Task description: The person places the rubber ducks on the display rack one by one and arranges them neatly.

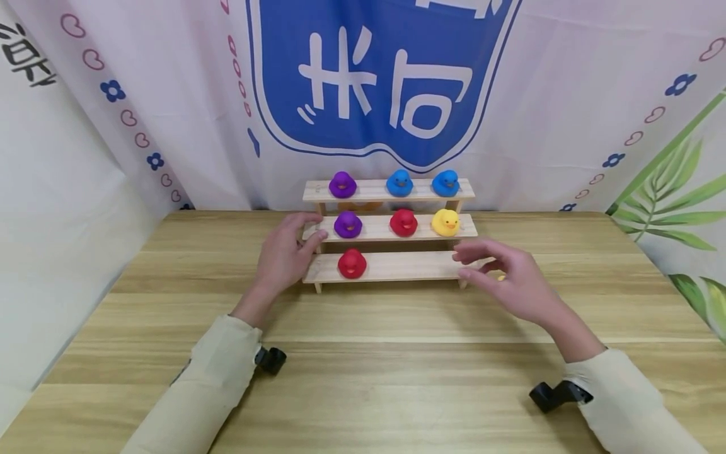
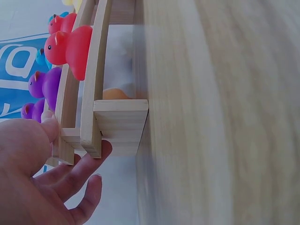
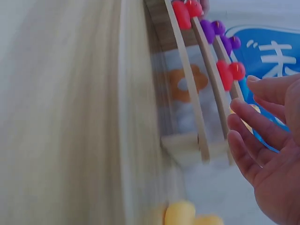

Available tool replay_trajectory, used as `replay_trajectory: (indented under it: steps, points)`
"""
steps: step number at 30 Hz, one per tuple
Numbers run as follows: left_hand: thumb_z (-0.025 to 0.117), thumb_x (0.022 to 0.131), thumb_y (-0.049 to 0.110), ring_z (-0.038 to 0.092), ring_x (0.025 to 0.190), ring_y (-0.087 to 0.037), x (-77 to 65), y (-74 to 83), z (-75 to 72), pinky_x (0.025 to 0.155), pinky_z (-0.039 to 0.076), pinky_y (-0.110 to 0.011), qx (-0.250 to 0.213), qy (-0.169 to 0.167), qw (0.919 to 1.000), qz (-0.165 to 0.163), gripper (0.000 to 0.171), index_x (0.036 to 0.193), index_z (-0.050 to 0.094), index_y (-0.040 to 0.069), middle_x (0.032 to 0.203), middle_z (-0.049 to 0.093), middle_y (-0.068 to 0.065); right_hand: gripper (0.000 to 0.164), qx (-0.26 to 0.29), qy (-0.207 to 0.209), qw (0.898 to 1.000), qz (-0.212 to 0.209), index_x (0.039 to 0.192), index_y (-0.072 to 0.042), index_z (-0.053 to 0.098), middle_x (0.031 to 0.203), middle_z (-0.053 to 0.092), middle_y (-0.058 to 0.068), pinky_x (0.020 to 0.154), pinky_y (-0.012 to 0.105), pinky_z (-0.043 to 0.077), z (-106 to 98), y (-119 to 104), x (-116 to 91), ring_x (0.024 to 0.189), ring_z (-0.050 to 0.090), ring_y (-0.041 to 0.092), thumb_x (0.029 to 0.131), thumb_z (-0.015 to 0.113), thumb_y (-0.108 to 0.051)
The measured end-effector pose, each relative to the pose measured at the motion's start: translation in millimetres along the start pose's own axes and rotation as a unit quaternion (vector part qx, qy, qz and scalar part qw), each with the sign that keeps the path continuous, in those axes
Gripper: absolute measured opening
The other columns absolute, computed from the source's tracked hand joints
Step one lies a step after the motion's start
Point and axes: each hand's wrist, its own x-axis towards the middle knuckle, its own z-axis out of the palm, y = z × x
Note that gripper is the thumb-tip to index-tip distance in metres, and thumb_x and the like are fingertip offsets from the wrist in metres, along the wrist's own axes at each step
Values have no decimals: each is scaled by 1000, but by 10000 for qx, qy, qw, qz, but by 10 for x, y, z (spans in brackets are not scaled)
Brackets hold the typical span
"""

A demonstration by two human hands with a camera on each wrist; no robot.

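A three-tier wooden stand (image 1: 408, 268) holds small rubber ducks. On the top tier are a purple duck (image 1: 343, 185) and two blue ducks (image 1: 400, 183). The middle tier carries another purple duck (image 1: 348, 224), a red duck (image 1: 404, 222) and a yellow duck (image 1: 445, 222); a second red duck (image 1: 352, 263) sits on the bottom tier. My left hand (image 1: 286, 249) grips the stand's left end, thumb at the middle tier and fingers around the tier ends (image 2: 91, 145). Beside the right end, my right hand (image 1: 507, 274) has loosely bent fingers and holds nothing.
A yellow object (image 3: 180, 214), mostly hidden behind the right hand in the head view, lies on the wooden table (image 1: 363, 378) right of the stand. A printed cloth (image 1: 187, 113) hangs behind. Black wrist cameras (image 1: 271, 360) are strapped to both sleeves.
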Motion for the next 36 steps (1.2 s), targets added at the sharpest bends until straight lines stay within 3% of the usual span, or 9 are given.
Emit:
replay_trajectory:
  steps: [7, 16, 27, 36]
  points:
    - [60, 110, 36, 68, 94, -30, -4, -11, -8, 88, 58, -48, 32, -5, 10000, -8, 44, 148, 59, 14, 155, 56, -13, 39, -137, 220, 9995, 174, 137, -14, 67, 127, 76, 8, 88, 10, 53, -161, 175, -159, 110, 66, -1, 99, 77, -19]
    - [59, 110, 36, 68, 95, -31, 1, -17, -10, 91, 58, -49, 65, -16, 10000, 38, 44, 148, 59, 13, 154, 57, -14, 45, -305, 138, 9971, 691, 143, -14, 63, 135, 71, 11, 89, 7, 51, -385, 447, -272, 112, 64, -5, 101, 76, -23]
    - [59, 110, 36, 68, 91, -29, 8, -11, -1, 86, 58, -47, 45, -15, 10000, 45, 44, 148, 58, 14, 154, 57, -14, 48, -411, -439, 9906, 1228, 143, -15, 63, 143, 69, 9, 91, 11, 52, -531, 658, -318, 119, 59, -1, 99, 77, -30]
    - [60, 110, 34, 69, 86, -27, 14, -9, -1, 81, 59, -45, 34, 1, 10000, 74, 44, 148, 58, 12, 153, 57, -15, 48, -493, -890, 9869, 1251, 140, -23, 67, 144, 70, 4, 96, 17, 47, -587, 779, -350, 119, 55, -9, 95, 82, -28]
